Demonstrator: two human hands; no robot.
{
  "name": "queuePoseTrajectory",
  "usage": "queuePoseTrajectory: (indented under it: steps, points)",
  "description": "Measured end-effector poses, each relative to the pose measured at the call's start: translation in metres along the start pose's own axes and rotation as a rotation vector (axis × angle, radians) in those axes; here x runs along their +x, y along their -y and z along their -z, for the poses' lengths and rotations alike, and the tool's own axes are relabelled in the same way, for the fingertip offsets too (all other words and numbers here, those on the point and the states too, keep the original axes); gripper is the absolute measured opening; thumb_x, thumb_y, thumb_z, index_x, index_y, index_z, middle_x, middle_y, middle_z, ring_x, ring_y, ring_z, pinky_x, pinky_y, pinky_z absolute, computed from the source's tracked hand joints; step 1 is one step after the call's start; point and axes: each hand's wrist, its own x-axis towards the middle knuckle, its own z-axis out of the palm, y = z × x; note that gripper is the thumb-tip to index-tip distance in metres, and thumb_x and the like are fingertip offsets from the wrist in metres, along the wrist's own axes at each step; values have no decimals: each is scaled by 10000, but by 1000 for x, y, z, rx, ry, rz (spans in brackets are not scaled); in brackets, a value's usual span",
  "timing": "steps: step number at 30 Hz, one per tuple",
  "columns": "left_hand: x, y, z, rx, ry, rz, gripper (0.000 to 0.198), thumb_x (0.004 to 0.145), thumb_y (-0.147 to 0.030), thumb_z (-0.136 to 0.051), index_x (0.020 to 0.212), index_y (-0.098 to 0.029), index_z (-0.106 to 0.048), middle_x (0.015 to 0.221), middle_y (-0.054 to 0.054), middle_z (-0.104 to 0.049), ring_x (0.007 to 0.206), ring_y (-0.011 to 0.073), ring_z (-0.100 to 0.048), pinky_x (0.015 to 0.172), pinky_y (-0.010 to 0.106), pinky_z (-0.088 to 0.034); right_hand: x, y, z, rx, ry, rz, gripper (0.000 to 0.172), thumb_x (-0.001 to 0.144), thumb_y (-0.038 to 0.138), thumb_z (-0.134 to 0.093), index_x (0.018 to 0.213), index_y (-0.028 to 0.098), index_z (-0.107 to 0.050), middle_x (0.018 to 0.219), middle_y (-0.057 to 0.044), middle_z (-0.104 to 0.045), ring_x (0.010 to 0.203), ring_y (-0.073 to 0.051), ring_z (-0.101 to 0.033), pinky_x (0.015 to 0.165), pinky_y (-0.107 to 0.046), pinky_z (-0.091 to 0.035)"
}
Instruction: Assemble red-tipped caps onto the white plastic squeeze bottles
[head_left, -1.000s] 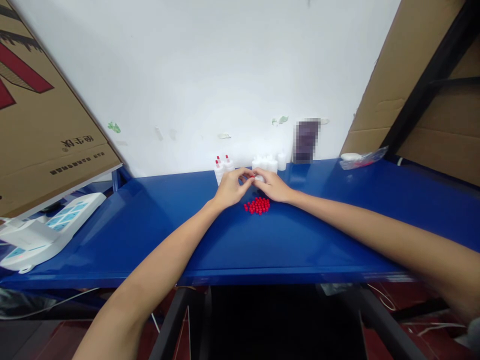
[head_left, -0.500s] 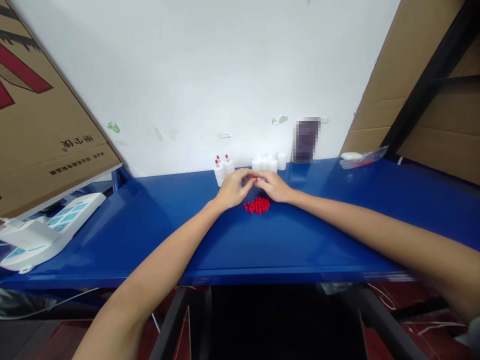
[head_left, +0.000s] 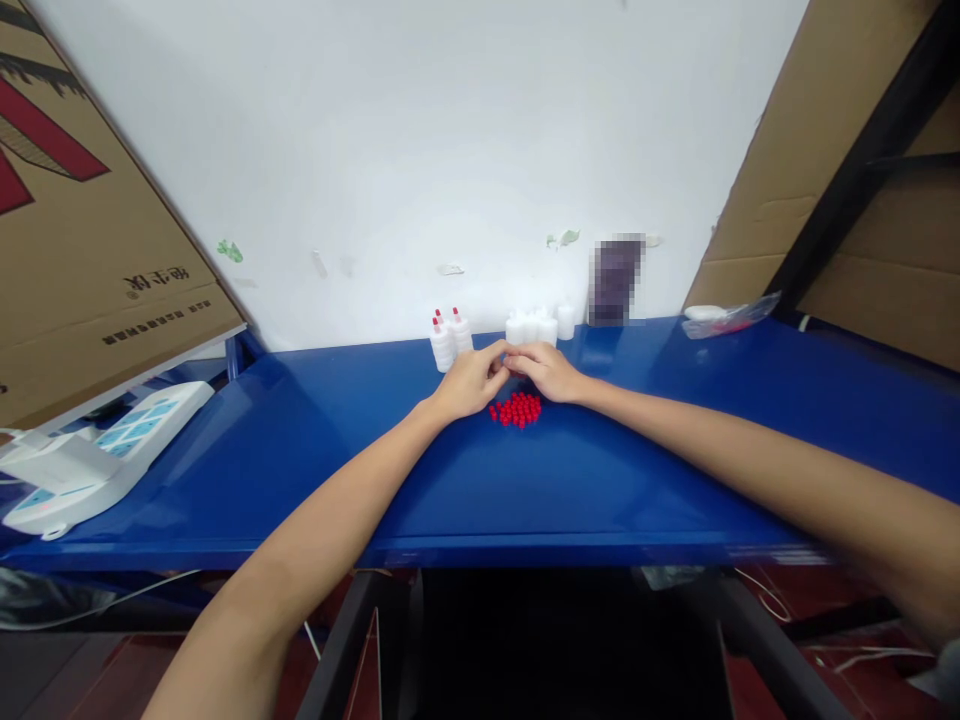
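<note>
My left hand (head_left: 471, 384) and my right hand (head_left: 551, 372) meet above the table, fingertips pressed together. Both are closed, with fingers bent inward. Whatever lies between them is hidden by the fingers. Just below and between the hands is a loose pile of small red caps (head_left: 519, 410). Behind my left hand stand a few white squeeze bottles (head_left: 444, 350) with pointed nozzles and red tips. More white bottles (head_left: 541, 326) are grouped behind my right hand, showing no red tips.
The blue table (head_left: 330, 430) meets a white wall. A white power strip (head_left: 142, 440) with a plugged-in adapter lies left, beside a large cardboard box (head_left: 97, 230). At the back right are a blurred dark upright item (head_left: 616, 282) and a clear plastic bag (head_left: 731, 318) with something red inside.
A small red piece showed between the fingertips before; the fingers now cover it. My hands have drawn closer together. The pile and the bottles look the same.
</note>
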Motion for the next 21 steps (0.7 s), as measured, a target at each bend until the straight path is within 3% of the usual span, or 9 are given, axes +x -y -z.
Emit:
queuePoseTrajectory:
  steps: [6,21]
  points:
    - [0,1,0,20,8,-12,250,918,-152,-480,1133,-182,-605,646,-34,-608,574,129,-566,588,242,-411,-1,6,3,-24,10,-5,319,895,430,-424,725,196,-559,667,3,-569,661,-166,-511,646,-291,-332]
    - [1,-3,1,276,14,34,244,975,-225,-456,1173,-202,-597,696,15,-660,616,194,-619,600,279,-421,0,0,3,113,-19,19,229,918,409,-458,809,216,-519,667,26,-535,645,-158,-502,649,-293,-383]
